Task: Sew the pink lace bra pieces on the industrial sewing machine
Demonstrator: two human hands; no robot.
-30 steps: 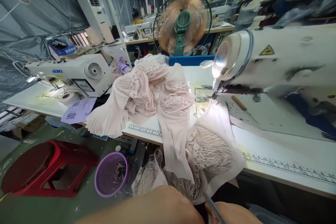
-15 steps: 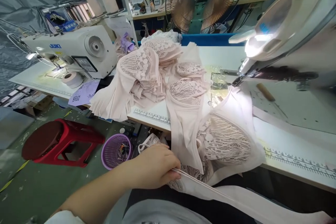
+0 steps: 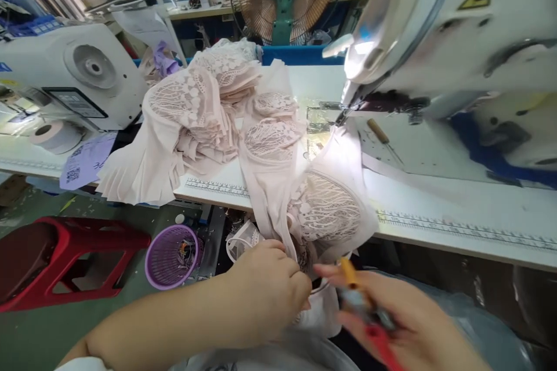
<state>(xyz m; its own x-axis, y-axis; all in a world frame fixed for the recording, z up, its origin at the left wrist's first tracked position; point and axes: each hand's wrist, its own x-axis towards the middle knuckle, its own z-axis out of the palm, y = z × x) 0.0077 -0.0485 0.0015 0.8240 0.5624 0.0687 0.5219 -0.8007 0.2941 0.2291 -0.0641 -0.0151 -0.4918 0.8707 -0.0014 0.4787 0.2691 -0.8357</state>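
Observation:
My left hand [image 3: 272,290] is closed on the edge of a pale pink lace bra [image 3: 331,211], low in front of the table. The bra's upper end lies under the needle area of the sewing machine [image 3: 342,116], and its lace cup hangs over the table edge. Close beside the left hand, my right hand [image 3: 404,313] grips a small hand tool [image 3: 368,307] with orange and red parts and metal between them. Motion blurs this tool, so its exact kind does not show. More pale pink lace cups [image 3: 274,142] lie left of the needle.
A stack of lace bra pieces [image 3: 187,110] covers the table's left part. Beyond stand another sewing machine [image 3: 100,75] and a fan [image 3: 285,0]. A screwdriver-like tool [image 3: 383,136] lies behind the needle. Below are a purple basket [image 3: 152,255] and a red stool [image 3: 93,258].
My right hand has come into view from the right with the tool. The left hand still grips the bra, whose long strip no longer stretches to the right. The view has shifted right.

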